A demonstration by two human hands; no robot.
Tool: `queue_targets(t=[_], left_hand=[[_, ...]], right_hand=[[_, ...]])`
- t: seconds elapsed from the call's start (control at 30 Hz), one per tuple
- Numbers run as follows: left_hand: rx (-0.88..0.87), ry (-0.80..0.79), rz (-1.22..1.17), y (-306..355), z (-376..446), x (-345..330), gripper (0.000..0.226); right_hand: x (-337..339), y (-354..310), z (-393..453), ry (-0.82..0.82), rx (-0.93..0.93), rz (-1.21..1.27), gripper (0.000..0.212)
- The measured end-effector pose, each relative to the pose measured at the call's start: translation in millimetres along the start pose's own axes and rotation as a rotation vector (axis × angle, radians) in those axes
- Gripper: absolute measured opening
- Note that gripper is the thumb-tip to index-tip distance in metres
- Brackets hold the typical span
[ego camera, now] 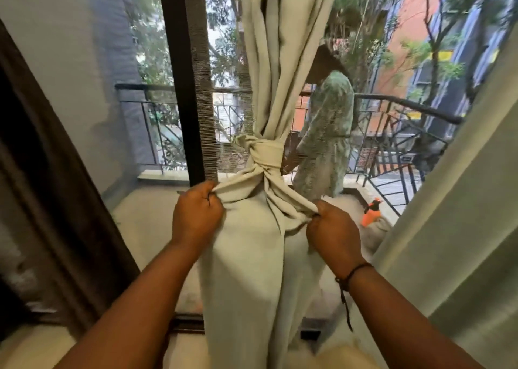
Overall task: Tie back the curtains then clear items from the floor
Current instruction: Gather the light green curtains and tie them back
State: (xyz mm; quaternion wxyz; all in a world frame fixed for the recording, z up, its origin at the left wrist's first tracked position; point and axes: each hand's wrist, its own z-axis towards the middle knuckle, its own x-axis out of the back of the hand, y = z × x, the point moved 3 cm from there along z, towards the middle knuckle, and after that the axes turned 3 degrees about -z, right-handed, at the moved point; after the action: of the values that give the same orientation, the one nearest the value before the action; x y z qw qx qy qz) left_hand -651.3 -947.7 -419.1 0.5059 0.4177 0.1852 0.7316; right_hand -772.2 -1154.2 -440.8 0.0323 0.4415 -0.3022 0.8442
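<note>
While both hands pull outward, one pale curtain hangs bunched at the middle of the view, cinched by a single knot made of its own cloth. Left of the knot and a little below it, the left hand has its fingers curled tight round one tail of fabric. Right of the knot and lower, the right hand clamps the other tail the same way, with a dark cord bracelet on its wrist. Two tails in all run from the knot, one to each hand, both drawn taut.

A second pale curtain hangs well to the right of the knot, and one dark brown drape falls far to its left. Just left of the knot stands a dark door frame. Beyond the knot lies a balcony with a pale floor and a black metal railing. One person in a patterned green garment stands out there, just right of the knot. One orange object sits on the balcony floor, lower right of the knot. Trees and buildings fill the background.
</note>
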Motion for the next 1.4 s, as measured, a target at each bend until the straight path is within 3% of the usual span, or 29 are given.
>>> queue_targets(t=[0.13, 0.23, 0.33, 0.4, 0.57, 0.67, 0.77, 0.87, 1.0, 1.07, 1.2, 1.3, 1.4], left_hand=[[-0.098, -0.001, 0.174, -34.3, -11.7, 30.6, 0.032], [-0.118, -0.090, 0.236, -49.6, -19.9, 35.7, 0.031], [-0.202, -0.111, 0.326, -51.2, -5.5, 45.4, 0.036], [-0.204, -0.153, 0.414, -56.2, 14.1, 53.5, 0.037], [-0.225, -0.229, 0.471, -54.1, 26.8, 41.3, 0.022], [-0.222, -0.268, 0.458, -47.1, 15.1, 23.9, 0.016], [-0.147, -0.216, 0.330, -35.9, 3.2, 13.6, 0.011], [-0.033, -0.189, 0.215, -20.7, -5.5, 4.5, 0.011], [0.002, -0.166, 0.085, 10.0, -8.2, -7.9, 0.013], [-0.028, -0.126, -0.032, 34.4, -0.2, -16.7, 0.012], [0.007, -0.115, -0.473, 107.4, 33.0, -35.1, 0.031], [0.115, -0.194, -0.643, 154.9, 58.0, -52.9, 0.049], [0.155, -0.162, -0.497, 174.8, 70.5, -67.7, 0.045]], right_hand=[[0.9, -0.3, -35.4, -0.018, -0.003, -0.044, 0.021], [-7.3, 3.6, -59.6, -0.061, -0.019, -0.102, 0.031], [0.8, 3.1, -61.1, -0.072, -0.071, -0.236, 0.015], [12.7, 0.9, -57.5, -0.037, -0.096, -0.321, 0.015], [12.3, -3.7, -63.5, -0.031, -0.105, -0.332, 0.020], [-5.0, -2.4, -67.7, -0.129, -0.033, -0.323, 0.018], [-12.3, -6.2, -61.8, -0.314, 0.057, -0.241, 0.030], [-8.2, -2.8, -49.0, -0.472, 0.076, -0.190, 0.030], [4.5, 5.2, -26.0, -0.582, 0.145, -0.145, 0.034], [15.7, 2.8, -12.6, -0.544, 0.208, -0.111, 0.030], [56.4, -11.2, 25.3, -0.248, 0.399, 0.086, 0.022], [93.4, -19.7, 63.0, -0.146, 0.264, 0.427, 0.022], [118.1, -28.6, 97.3, -0.161, 0.099, 0.791, 0.042]])
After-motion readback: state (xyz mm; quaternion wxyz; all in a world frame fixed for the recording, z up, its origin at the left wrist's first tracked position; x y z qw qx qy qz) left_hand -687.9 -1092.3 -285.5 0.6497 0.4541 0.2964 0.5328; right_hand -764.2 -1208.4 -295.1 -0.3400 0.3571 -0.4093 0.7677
